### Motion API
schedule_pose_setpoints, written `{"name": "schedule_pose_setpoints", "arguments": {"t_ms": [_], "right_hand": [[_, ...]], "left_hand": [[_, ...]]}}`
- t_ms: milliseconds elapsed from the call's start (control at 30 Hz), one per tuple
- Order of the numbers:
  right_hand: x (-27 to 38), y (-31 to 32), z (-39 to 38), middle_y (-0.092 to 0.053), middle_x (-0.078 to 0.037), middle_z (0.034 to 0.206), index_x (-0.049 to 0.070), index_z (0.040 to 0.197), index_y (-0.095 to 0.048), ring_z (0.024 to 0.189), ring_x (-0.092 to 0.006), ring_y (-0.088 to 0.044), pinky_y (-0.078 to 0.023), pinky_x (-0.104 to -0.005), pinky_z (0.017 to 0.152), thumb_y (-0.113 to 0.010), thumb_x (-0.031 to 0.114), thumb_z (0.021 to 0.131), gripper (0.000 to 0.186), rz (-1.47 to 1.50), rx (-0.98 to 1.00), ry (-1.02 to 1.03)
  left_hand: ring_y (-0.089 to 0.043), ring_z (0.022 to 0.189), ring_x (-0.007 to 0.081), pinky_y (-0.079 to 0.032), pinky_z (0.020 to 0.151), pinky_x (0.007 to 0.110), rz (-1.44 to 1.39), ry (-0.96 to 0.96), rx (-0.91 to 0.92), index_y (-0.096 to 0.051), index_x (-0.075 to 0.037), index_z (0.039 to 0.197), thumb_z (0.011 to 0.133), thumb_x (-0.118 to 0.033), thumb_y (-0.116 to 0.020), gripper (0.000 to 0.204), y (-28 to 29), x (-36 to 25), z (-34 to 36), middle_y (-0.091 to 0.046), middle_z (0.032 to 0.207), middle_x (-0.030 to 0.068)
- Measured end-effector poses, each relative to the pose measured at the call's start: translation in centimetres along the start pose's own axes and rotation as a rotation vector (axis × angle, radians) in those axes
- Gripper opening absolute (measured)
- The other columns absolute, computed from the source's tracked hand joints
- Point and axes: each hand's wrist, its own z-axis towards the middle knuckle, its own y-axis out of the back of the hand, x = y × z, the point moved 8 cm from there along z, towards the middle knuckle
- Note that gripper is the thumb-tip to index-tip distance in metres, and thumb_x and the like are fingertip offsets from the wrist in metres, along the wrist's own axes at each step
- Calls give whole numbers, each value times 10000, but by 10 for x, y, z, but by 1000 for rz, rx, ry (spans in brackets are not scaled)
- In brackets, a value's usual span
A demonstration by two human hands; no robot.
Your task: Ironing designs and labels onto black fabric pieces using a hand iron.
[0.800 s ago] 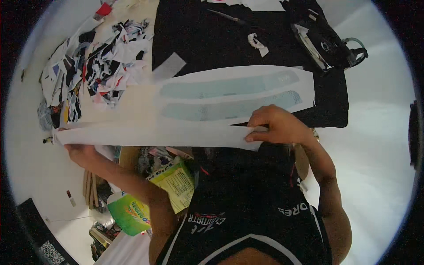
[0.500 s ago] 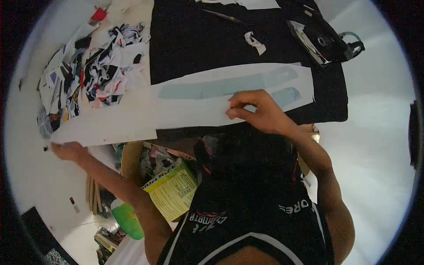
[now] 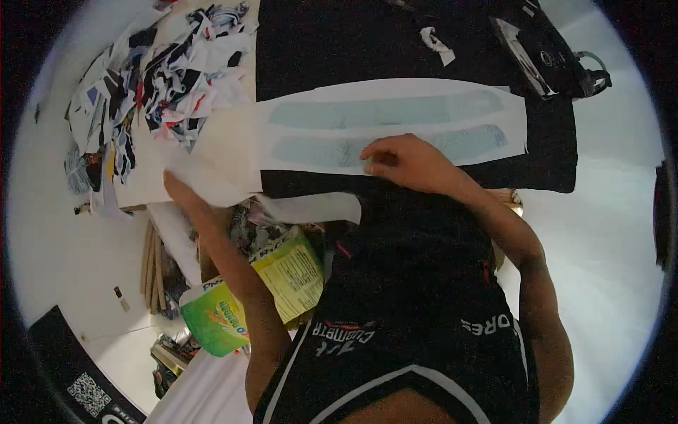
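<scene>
Beyond the white sheet (image 3: 385, 129), black cloth (image 3: 332, 42) is leaving passage between the obstructing scrap pile (image 3: 191, 78) and crumpled white scrap (image 3: 438, 46).

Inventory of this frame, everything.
Tabletop: 1, cream, left
Fabric scraps: many, mixed, upper left
Cloth: 1, black, upper centre
Sheet: 1, white, on cloth
Strips: 2, pale blue-green, on sheet
Crumpled scrap: 1, white, on cloth
Clothes iron: 1, black, upper right
Curved strip: 1, white, near table edge
Printed packaging: count unclear, green/yellow, below table
Sticks: several, brown, lower left
Sleeveless top: 1, black, worn
Left hand: 1, bare, table edge
Right hand: 1, bare, over sheet
</scene>
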Motion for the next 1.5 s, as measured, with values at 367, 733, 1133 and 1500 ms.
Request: {"name": "schedule_pose_setpoints", "arguments": {"t_ms": [367,733,1133,1500], "right_hand": [[75,-70,42,-515,-188,1336,46,1418,-418,1181,-337,-560,-469,-411,978,-761,454,783,830,-131,171,301],[156,-134,128,-632,-226,1127,-24,1268,-516,1070,-354,-615,-476,-407,927,-784,465,751,761,54,452,502],[119,-162,98,-622,-83,712,-24,901,-652,673,-128,-578,-480,-333,647,-658,312,904,336,111,648,561],[93,-44,33,-623,-131,809,-17,904,-627,671,-172,-561,-476,-359,646,-558,399,980,428,282,370,400]], "left_hand": [[-612,997,224,-517,861,342,-745,993,-188,-504,5,1182,967,-122,-562,256,-52,-85,68,-619,1088,117],[-541,1134,234,-463,952,328,-547,626,-206,-356,124,1367,1028,-202,-479,486,34,-148,166,-505,1335,193],[-647,931,230,-519,851,335,154,212,-137,-570,121,1205,871,-116,-629,414,41,-205,193,-664,1055,190],[-539,1187,318,-449,1008,461,-1319,912,-104,-489,71,1268,973,-182,-519,390,86,-34,205,-569,1283,205]]}}
